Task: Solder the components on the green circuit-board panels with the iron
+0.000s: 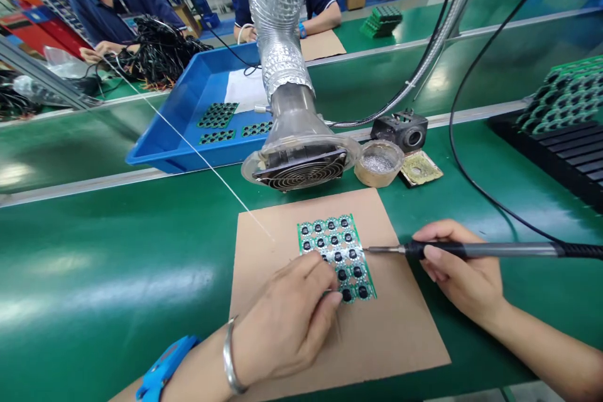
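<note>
The right hand (471, 279) has fingers clamped on a grey-black soldering iron (511, 250), tip at the green circuit-board panel (338, 256) near the tan cardboard sheet's (386, 339) far edge; slipping could burn the left hand (285, 314), whose fingers' grip is unclear.

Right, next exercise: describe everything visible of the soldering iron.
The soldering iron is slim and pen-like: a thin, metal-looking tip, a black front grip, a grey handle and a black ribbed end reaching the picture's right edge. It lies nearly level in the picture, tip pointing left, held between thumb and fingers of the right hand. The tip is at the right edge of the board, over the cardboard; whether it touches the board cannot be told.
</note>
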The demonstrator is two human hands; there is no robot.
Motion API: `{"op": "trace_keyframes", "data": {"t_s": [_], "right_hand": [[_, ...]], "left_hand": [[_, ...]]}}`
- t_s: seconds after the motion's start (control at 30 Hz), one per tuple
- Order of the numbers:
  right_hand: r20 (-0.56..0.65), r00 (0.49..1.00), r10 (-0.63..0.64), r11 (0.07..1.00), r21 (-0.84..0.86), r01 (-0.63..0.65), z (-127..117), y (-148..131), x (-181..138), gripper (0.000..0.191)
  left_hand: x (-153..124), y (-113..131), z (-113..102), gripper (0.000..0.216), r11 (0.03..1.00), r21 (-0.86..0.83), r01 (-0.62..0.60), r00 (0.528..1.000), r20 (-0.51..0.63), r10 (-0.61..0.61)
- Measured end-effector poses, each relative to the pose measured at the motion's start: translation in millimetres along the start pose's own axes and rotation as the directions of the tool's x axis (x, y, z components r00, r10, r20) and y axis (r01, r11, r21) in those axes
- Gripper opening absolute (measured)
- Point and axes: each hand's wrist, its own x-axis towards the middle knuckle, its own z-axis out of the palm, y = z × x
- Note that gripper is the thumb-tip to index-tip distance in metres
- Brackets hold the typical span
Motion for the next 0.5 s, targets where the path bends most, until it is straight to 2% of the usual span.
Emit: {"op": "trace_keyframes", "data": {"t_s": [0.13,0.3,0.5], "right_hand": [[0.027,1.0,0.002,1.0,-0.03,-0.001,-1.9,1.8,0.3,0.008],[0.03,0.999,-0.023,0.999,-0.049,0.024,-1.0,-0.4,1.2,0.008],[0.073,0.997,-0.032,0.994,-0.103,0.04,0.7,-6.3,0.8,0.007]], "left_hand": [[10.6,0.7,15.3,0.014,0.989,0.125,-0.081,0.996,-0.024,0.084],[18.4,-5.4,32.7,0.014,0.916,0.397,-0.055,0.991,-0.092,0.099],[23.2,-8.2,35.5,0.014,0.893,0.448,-0.039,0.987,-0.125,0.105]]}}
